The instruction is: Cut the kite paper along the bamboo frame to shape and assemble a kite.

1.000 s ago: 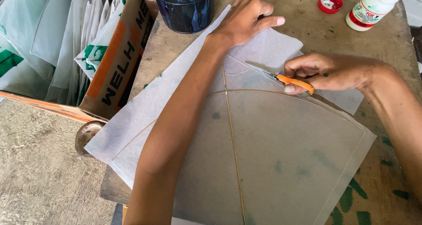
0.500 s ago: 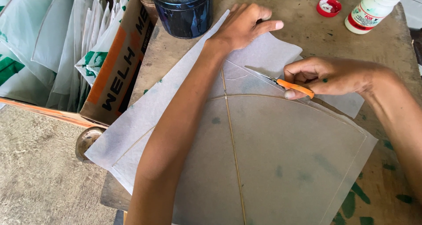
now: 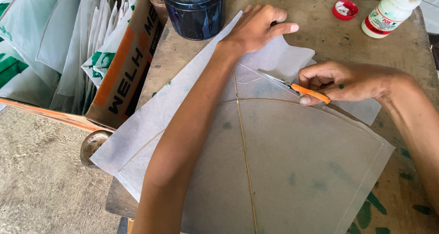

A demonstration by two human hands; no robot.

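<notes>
Translucent white kite paper (image 3: 292, 170) lying flat on the wooden tabletop (image 3: 320, 28), spanning most of it, with thin bamboo sticks (image 3: 244, 151) crossing beneath. Orange-handled scissors (image 3: 297, 87), blades open, cutting along the sheet's edge toward the tabletop's far side.

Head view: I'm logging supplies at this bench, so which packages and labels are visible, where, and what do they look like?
Cardboard box: left of the table, brown with an orange band and dark lettering, holding white and green sheets.
Glue bottle: far right corner, white plastic with a red and white label.
Red cap: just left of the bottle, round.
</notes>
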